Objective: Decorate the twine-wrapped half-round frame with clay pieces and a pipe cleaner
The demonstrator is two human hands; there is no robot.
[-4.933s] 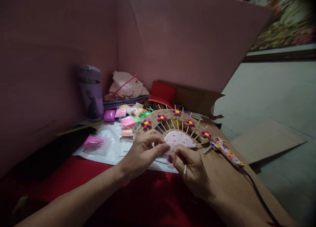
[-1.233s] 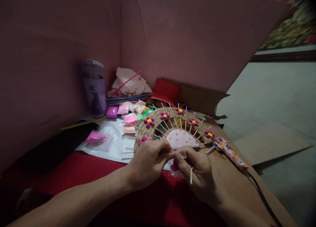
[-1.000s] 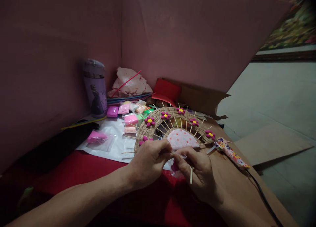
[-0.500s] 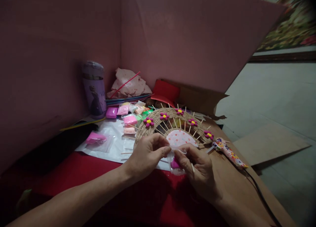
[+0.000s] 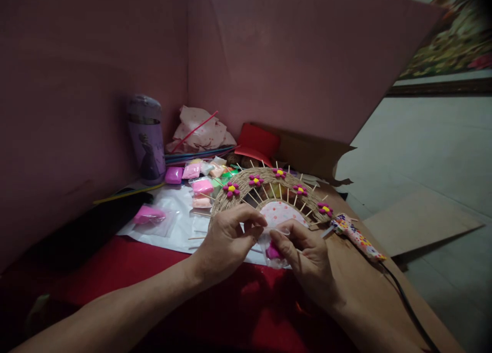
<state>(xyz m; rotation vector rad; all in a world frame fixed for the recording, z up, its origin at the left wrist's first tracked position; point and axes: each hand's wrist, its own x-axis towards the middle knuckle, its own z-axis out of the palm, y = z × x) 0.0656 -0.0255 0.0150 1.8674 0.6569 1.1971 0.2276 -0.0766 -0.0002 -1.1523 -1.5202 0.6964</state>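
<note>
Between my hands hangs a small clear plastic bag [image 5: 277, 261] with a lump of magenta clay [image 5: 273, 251] inside. My left hand [image 5: 230, 235] pinches one side of the bag's upper edge between thumb and fingers. On the other side, my right hand [image 5: 309, 253] grips the bag's top, thumb against forefinger. Just beyond the hands lies a fan-shaped twine weaving [image 5: 246, 181] on thin sticks, bearing several magenta flowers [image 5: 255, 181] with yellow centres. Its inner half-circle is white cloth with red dots [image 5: 281, 213], partly hidden by my hands.
Several packets of coloured clay [image 5: 202, 187] lie left of the weaving on a white sheet [image 5: 184, 239]. A purple tumbler [image 5: 146, 140] stands at the back left. A flower-patterned glue gun [image 5: 357, 236] with a black cord rests at right on brown cardboard [image 5: 369, 286].
My left fingertips have shifted slightly along the bag's edge. The bag and the magenta clay have tilted a little under my right hand. The things around have not moved.
</note>
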